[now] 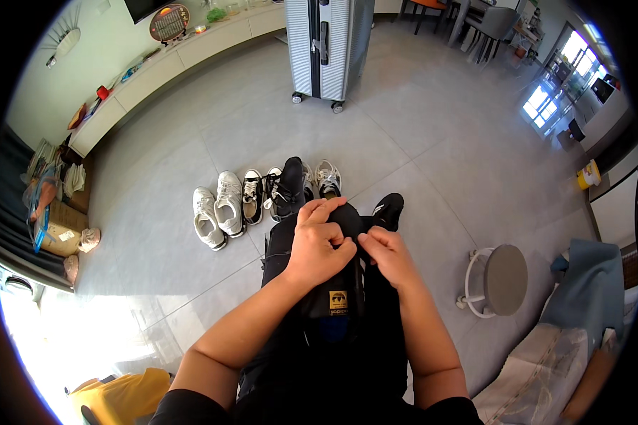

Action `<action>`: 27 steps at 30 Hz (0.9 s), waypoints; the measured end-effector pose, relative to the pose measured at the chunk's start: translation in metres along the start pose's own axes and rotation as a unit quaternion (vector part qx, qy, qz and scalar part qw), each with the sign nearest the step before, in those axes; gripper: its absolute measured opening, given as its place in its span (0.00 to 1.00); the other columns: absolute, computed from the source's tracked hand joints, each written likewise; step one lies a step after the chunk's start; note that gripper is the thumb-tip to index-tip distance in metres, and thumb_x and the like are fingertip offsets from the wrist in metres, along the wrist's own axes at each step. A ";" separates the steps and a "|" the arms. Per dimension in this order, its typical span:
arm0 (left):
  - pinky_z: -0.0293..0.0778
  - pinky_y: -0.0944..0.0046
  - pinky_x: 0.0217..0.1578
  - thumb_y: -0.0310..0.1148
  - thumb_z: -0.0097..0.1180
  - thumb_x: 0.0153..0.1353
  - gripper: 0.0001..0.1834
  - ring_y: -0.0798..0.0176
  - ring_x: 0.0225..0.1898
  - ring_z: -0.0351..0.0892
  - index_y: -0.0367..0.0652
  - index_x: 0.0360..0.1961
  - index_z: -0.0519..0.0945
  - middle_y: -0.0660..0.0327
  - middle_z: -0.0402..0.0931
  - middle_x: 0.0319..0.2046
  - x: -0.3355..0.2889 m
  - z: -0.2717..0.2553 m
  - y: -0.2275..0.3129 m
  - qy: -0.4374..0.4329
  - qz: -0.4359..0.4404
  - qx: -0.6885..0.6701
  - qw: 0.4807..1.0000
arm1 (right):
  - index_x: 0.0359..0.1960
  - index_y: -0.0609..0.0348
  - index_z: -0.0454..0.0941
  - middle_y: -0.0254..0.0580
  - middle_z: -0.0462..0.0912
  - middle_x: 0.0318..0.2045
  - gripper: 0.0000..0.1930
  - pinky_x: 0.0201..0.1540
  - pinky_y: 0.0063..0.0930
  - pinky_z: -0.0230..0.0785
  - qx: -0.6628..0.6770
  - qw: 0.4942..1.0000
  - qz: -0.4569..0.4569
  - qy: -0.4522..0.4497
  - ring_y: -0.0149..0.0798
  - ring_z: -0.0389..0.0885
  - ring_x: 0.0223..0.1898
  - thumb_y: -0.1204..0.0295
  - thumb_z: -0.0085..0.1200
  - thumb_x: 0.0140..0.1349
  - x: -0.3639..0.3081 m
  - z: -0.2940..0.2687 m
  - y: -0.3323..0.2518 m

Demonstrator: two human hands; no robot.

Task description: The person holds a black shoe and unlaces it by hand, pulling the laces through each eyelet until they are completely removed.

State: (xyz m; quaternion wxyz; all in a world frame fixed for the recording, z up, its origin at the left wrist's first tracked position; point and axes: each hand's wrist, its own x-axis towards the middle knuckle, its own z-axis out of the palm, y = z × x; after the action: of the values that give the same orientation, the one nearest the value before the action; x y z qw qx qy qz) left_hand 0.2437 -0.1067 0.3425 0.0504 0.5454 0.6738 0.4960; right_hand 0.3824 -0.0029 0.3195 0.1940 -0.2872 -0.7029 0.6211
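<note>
A black shoe (319, 301) with a gold label on its tongue and white stripes on its side rests on my lap, its toe pointing away from me. My left hand (321, 244) is closed over the shoe's upper, thumb and forefinger pinched together. Close beside it, my right hand (384, 253) pinches at the shoe's right edge. Whether a lace lies between the fingertips is too small and dark to tell. Beyond my knees, one foot in a black shoe with white stripes (388, 211) shows to the right. My other foot (290, 180), dark too, is in front of the shoe row.
White sneakers (228, 202) and black-and-white sneakers (252, 195) stand in a row on the grey tiles. A silver suitcase (326, 53) is upright beyond them. To the right are a round wheeled stool (505, 280) and draped cloth (592, 276); at left, a cardboard box (62, 230).
</note>
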 end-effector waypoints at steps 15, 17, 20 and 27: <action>0.68 0.65 0.47 0.31 0.59 0.56 0.11 0.63 0.45 0.75 0.39 0.40 0.78 0.55 0.77 0.45 -0.015 -0.030 -0.032 0.108 -0.173 -0.204 0.957 | 0.16 0.51 0.67 0.28 0.67 0.19 0.09 0.31 0.28 0.61 0.445 0.885 0.127 0.056 0.31 0.67 0.26 0.69 0.50 0.52 -0.015 -0.030 0.022; 0.69 0.66 0.45 0.31 0.59 0.57 0.13 0.65 0.42 0.75 0.38 0.43 0.78 0.57 0.78 0.43 -0.020 -0.044 -0.038 0.034 -0.225 -0.184 0.956 | 0.17 0.53 0.69 0.29 0.67 0.19 0.08 0.30 0.29 0.61 0.386 0.897 0.170 0.134 0.31 0.67 0.26 0.70 0.51 0.51 -0.019 -0.027 0.006; 0.69 0.72 0.41 0.31 0.56 0.61 0.17 0.74 0.41 0.73 0.36 0.50 0.75 0.60 0.77 0.42 -0.026 -0.051 -0.028 -0.092 -0.188 -0.172 0.962 | 0.19 0.53 0.71 0.29 0.67 0.19 0.07 0.29 0.29 0.61 0.319 0.938 0.127 0.051 0.31 0.67 0.24 0.71 0.51 0.52 -0.017 -0.029 0.015; 0.73 0.74 0.32 0.25 0.61 0.56 0.11 0.74 0.30 0.77 0.34 0.40 0.80 0.62 0.80 0.29 -0.023 -0.077 -0.029 -0.136 -0.229 -0.133 0.955 | 0.19 0.53 0.72 0.29 0.70 0.18 0.12 0.27 0.26 0.61 0.237 0.957 0.138 0.091 0.28 0.68 0.23 0.64 0.57 0.56 -0.017 -0.027 0.012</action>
State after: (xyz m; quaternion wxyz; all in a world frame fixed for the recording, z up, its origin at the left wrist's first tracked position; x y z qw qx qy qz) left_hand 0.1861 -0.1698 0.3492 0.3256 0.4276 0.6954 0.4770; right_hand 0.4145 0.0071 0.3134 0.2319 -0.3827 -0.4683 0.7619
